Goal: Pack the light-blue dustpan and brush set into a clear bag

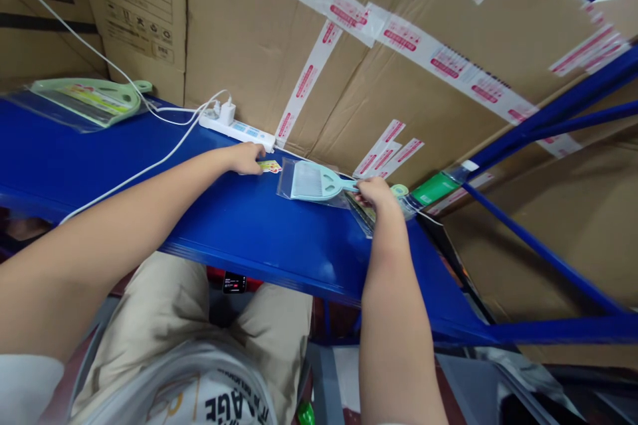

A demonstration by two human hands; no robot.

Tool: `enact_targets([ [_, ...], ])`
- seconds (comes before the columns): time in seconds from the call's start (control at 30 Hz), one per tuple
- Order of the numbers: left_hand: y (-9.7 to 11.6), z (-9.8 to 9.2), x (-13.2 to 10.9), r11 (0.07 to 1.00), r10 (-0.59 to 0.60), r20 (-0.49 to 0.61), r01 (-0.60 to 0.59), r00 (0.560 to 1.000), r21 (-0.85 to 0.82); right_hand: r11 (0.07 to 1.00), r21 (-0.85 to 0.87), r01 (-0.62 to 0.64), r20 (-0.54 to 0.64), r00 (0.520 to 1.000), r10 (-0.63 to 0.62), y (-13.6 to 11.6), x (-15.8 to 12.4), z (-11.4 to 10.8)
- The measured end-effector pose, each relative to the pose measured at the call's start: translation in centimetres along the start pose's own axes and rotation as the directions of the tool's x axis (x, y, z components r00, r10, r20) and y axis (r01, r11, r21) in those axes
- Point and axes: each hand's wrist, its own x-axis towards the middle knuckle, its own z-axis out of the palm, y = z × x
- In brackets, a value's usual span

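Observation:
My right hand (375, 192) is closed around the handle end of a light blue mini dustpan with brush (326, 184), which lies partly in a clear plastic bag (285, 180) on the blue shelf top. At the back of the shelf, my left hand (245, 158) pinches a small colourful paper label (270, 167) at its left end. The label is just left of the bag, close to it. Under and beside my right hand lie clear-wrapped flat packs (366, 218), partly hidden by the hand and forearm.
A pale green dustpan set (90, 98) in plastic lies at the far left. A white power strip (239, 129) with cables stands against a large taped carton (259, 46). Rightward are a green package (436, 187), a tape roll (399, 190) and blue shelf bars (543, 236).

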Motion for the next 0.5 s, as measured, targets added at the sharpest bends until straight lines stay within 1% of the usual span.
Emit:
enact_targets([
  [0.13,-0.2,-0.3,0.1,0.999,-0.030,0.019,0.029,0.999,0.021,0.999,-0.032,0.015,0.008,1.000,-0.015,-0.1,-0.3,0.1],
  [0.23,-0.4,-0.7,0.3,0.999,-0.046,0.031,0.046,0.998,0.014,0.992,-0.120,0.024,0.026,0.999,-0.021,-0.4,-0.9,0.0],
  [0.3,-0.7,-1.0,0.7,0.996,-0.084,0.029,0.083,0.996,0.028,0.978,-0.206,0.027,0.058,0.998,-0.015,-0.6,-1.4,0.0],
  [0.37,-1.0,-1.2,1.2,0.984,-0.163,0.039,0.160,0.986,0.079,0.954,-0.299,0.037,0.091,0.996,-0.010,-0.8,-1.7,0.0],
  [0.43,-1.5,-1.3,1.8,0.965,-0.229,0.079,0.216,0.970,0.148,0.924,-0.380,0.045,0.111,0.994,-0.003,-0.9,-2.0,-0.1],
  [0.5,-1.9,-1.3,2.3,0.957,-0.220,0.132,0.188,0.967,0.219,0.888,-0.456,0.055,0.115,0.993,-0.003,-1.0,-2.1,-0.2],
])
